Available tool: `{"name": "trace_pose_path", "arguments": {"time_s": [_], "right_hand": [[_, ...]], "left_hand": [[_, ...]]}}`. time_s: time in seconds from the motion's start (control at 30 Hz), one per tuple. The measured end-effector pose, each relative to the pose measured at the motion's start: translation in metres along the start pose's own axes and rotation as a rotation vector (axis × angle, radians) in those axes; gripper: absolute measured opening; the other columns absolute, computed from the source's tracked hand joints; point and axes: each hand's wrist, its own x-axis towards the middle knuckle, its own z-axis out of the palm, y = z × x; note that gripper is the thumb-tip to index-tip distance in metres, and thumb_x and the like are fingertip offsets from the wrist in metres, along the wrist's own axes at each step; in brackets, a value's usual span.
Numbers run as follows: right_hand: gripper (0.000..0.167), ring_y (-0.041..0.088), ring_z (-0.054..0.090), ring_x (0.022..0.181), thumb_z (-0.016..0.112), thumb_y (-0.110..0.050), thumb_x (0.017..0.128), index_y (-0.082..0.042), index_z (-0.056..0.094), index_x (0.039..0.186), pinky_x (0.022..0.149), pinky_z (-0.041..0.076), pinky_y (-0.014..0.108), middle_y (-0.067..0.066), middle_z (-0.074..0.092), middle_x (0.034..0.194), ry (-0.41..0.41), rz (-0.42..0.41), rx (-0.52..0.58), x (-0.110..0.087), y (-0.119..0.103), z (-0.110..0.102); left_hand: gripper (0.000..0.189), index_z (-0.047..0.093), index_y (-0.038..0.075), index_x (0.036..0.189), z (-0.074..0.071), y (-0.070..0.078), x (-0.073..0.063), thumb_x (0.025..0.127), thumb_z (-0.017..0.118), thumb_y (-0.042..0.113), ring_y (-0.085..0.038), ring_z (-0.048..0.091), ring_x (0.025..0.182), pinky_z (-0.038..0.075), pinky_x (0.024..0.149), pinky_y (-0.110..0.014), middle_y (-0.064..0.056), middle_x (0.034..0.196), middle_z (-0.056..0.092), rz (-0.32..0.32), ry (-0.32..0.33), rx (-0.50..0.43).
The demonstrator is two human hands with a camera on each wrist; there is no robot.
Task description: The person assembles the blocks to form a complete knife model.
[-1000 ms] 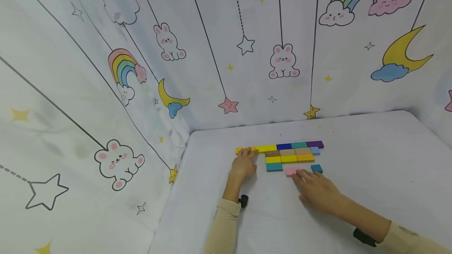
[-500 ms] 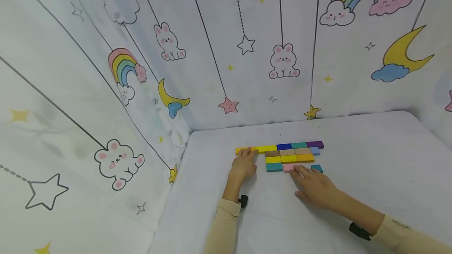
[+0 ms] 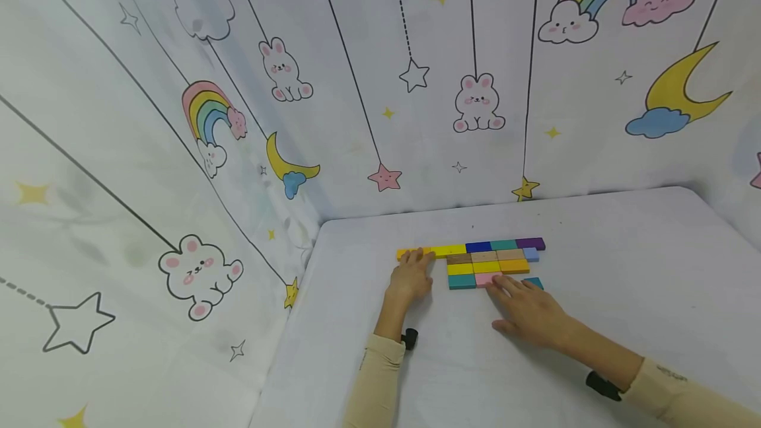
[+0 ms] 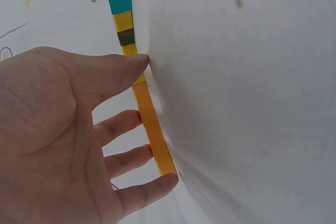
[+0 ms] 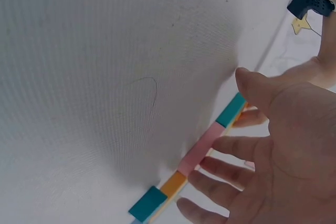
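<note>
Flat coloured blocks lie in staggered rows on the white table. At the left end of the back row, my left hand (image 3: 410,277) touches an orange block (image 4: 150,119) with its fingertips, fingers spread; its thumb is by the yellow block (image 3: 452,250). My right hand (image 3: 532,312) rests its fingertips on a pink block (image 5: 202,150), which sits in the front row against a teal block (image 3: 462,281) on its left. Its fingers are fairly straight, the thumb held apart. A blue-teal block (image 3: 534,282) lies apart to the right, partly behind the right hand's fingers.
Dark blue (image 3: 478,247), teal and purple (image 3: 531,244) blocks continue the back row. Wood-coloured blocks (image 3: 484,256), a light blue one (image 3: 531,254) and yellow ones fill the middle rows. A curtain (image 3: 357,117) with cartoon prints hangs behind the table (image 3: 642,269).
My right hand has slid the pink block left, from a gap to right up against the teal block. The left hand has stayed in place on the orange block.
</note>
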Motion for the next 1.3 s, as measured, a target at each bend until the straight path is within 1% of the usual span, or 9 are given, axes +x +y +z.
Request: {"name": "trace_pose_path", "arguments": {"time_s": [0.13, 0.23, 0.33, 0.53, 0.73, 0.87, 1.0, 1.13, 1.3], "right_hand": [[0.08, 0.043, 0.05, 0.141, 0.08, -0.049, 0.088, -0.003, 0.055, 0.15, 0.11, 0.044, 0.065, 0.024, 0.05, 0.155, -0.001, 0.004, -0.003, 0.0, 0.0, 0.001], [0.082, 0.043, 0.049, 0.142, 0.081, -0.048, 0.088, -0.003, 0.053, 0.151, 0.11, 0.043, 0.066, 0.024, 0.049, 0.155, -0.001, 0.026, 0.024, -0.001, -0.001, 0.001], [0.084, 0.044, 0.047, 0.142, 0.081, -0.048, 0.087, -0.001, 0.052, 0.151, 0.11, 0.042, 0.067, 0.026, 0.048, 0.155, 0.004, 0.073, 0.047, -0.003, -0.003, 0.002], [0.088, 0.044, 0.048, 0.139, 0.082, -0.052, 0.085, 0.005, 0.054, 0.146, 0.111, 0.041, 0.067, 0.028, 0.05, 0.151, 0.014, 0.202, 0.048, -0.009, -0.004, 0.0], [0.088, 0.047, 0.051, 0.135, 0.082, -0.053, 0.085, 0.012, 0.056, 0.139, 0.108, 0.043, 0.068, 0.033, 0.053, 0.145, -0.011, 0.272, 0.031, -0.02, 0.007, -0.003], [0.087, 0.048, 0.052, 0.133, 0.082, -0.052, 0.085, 0.014, 0.058, 0.136, 0.105, 0.046, 0.068, 0.034, 0.055, 0.142, -0.014, 0.275, 0.021, -0.029, 0.017, -0.004], [0.084, 0.048, 0.054, 0.132, 0.08, -0.051, 0.087, 0.015, 0.059, 0.134, 0.104, 0.047, 0.067, 0.033, 0.056, 0.142, -0.01, 0.251, 0.012, -0.034, 0.022, -0.006], [0.081, 0.048, 0.054, 0.132, 0.08, -0.05, 0.088, 0.014, 0.06, 0.134, 0.103, 0.048, 0.067, 0.033, 0.056, 0.143, -0.006, 0.234, 0.02, -0.035, 0.025, -0.006], [0.077, 0.047, 0.055, 0.132, 0.08, -0.048, 0.088, 0.009, 0.062, 0.136, 0.104, 0.048, 0.065, 0.03, 0.058, 0.143, 0.024, 0.209, 0.048, -0.032, 0.025, -0.002]], "left_hand": [[0.059, 0.043, 0.028, 0.16, -0.001, 0.0, -0.002, 0.104, 0.062, 0.024, -0.033, 0.027, 0.156, 0.043, 0.116, -0.056, -0.004, 0.168, 0.034, 0.005, 0.014, 0.0], [0.059, 0.043, 0.027, 0.16, -0.001, 0.0, -0.002, 0.104, 0.062, 0.023, -0.033, 0.028, 0.156, 0.043, 0.115, -0.056, -0.005, 0.168, 0.034, 0.01, 0.018, -0.001], [0.059, 0.043, 0.027, 0.16, 0.0, 0.0, -0.001, 0.104, 0.062, 0.023, -0.034, 0.027, 0.156, 0.042, 0.116, -0.056, -0.006, 0.169, 0.033, 0.006, 0.005, -0.008], [0.06, 0.04, 0.028, 0.161, 0.0, 0.0, 0.002, 0.105, 0.06, 0.024, -0.033, 0.024, 0.157, 0.04, 0.118, -0.056, -0.004, 0.17, 0.03, -0.015, -0.016, 0.003], [0.059, 0.042, 0.027, 0.16, -0.001, 0.001, -0.001, 0.104, 0.061, 0.023, -0.033, 0.027, 0.156, 0.043, 0.116, -0.055, -0.005, 0.169, 0.032, -0.003, 0.004, 0.002], [0.059, 0.041, 0.027, 0.161, -0.002, 0.002, -0.002, 0.105, 0.06, 0.023, -0.034, 0.025, 0.157, 0.042, 0.117, -0.055, -0.005, 0.17, 0.031, -0.008, -0.011, -0.002], [0.059, 0.043, 0.026, 0.16, -0.004, 0.002, -0.003, 0.104, 0.062, 0.022, -0.034, 0.027, 0.156, 0.043, 0.116, -0.055, -0.006, 0.169, 0.033, -0.008, 0.002, -0.003], [0.059, 0.045, 0.026, 0.158, -0.006, 0.003, -0.006, 0.103, 0.064, 0.022, -0.034, 0.029, 0.155, 0.045, 0.114, -0.055, -0.006, 0.168, 0.035, -0.001, 0.016, -0.003], [0.059, 0.045, 0.027, 0.158, -0.004, 0.002, -0.004, 0.103, 0.064, 0.023, -0.033, 0.029, 0.155, 0.045, 0.114, -0.055, -0.005, 0.168, 0.035, -0.001, 0.015, -0.002]]}}
